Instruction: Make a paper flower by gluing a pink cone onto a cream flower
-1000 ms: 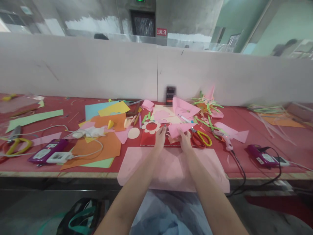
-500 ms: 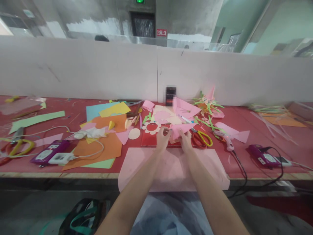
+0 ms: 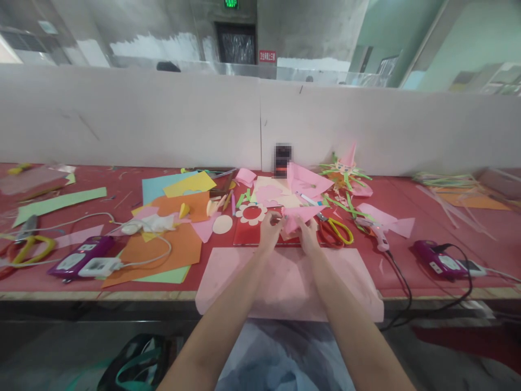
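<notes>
A folded piece of pink paper (image 3: 304, 213), shaped like a pointed cone, is held over the middle of the table. My left hand (image 3: 270, 231) pinches its left end, while the fingers of my right hand (image 3: 308, 233) grip its near side. Below my forearms a large pale pink sheet (image 3: 288, 288) hangs over the table edge. To the left of my hands lie a cream flower cutout (image 3: 245, 220) and a plain cream disc (image 3: 222, 224). Scissors (image 3: 345, 232) with red and yellow handles rest just right of my right hand.
Coloured paper sheets (image 3: 163, 250) lie at left beside a purple power strip (image 3: 81, 255). A pink glue gun (image 3: 381, 239) with a black cord is at right, near another purple strip (image 3: 439, 260). A paper figure (image 3: 348, 165) stands before the white partition (image 3: 163, 119).
The view has shifted very slightly. Both hands keep their hold on the pink paper in nearly the same place.
</notes>
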### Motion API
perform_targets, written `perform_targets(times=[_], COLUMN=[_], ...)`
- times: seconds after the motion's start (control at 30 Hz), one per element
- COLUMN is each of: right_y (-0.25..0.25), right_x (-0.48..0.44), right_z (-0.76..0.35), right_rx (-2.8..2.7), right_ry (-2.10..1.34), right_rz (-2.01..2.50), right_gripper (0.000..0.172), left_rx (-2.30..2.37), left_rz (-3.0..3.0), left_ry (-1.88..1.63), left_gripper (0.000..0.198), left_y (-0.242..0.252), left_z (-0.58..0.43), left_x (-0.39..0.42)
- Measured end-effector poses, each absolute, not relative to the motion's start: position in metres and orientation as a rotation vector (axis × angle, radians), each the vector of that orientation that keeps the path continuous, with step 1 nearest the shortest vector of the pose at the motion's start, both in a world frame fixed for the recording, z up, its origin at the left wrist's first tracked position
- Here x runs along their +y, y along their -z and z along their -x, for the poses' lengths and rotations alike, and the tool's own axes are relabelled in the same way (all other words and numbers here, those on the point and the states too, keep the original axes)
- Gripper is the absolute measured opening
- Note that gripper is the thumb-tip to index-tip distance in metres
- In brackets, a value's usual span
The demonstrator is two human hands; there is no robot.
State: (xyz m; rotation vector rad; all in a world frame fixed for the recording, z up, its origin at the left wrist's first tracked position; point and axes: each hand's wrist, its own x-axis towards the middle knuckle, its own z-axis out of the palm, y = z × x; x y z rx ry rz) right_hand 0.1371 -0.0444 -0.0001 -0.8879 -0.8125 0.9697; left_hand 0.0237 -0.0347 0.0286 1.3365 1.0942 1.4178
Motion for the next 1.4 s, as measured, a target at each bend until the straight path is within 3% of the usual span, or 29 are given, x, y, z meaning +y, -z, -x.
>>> perform_targets(times=[0.43, 0.73, 1.4], right_y=[-0.007, -0.010, -0.011], right_x=[-0.048, -0.049, -0.051], right_z=[-0.135, -0.136, -0.135], right_rx=[-0.727, -0.658, -0.688], right_ry=[-1.051, -1.091, -1.096], right_rz=[0.851, 0.873, 0.860], right_gripper=[0.054, 0.050, 0.054], left_rx=[0.999, 0.813, 0.947], left_rz=[-1.215, -1.056, -1.109], left_ry=[-1.463, -1.307, -1.241], left_gripper=[0.027, 0.030, 0.034], left_y=[-0.030, -0.016, -0.021], left_z=[-0.022, -0.022, -0.024], left_x=[-0.035, -0.026, -0.030])
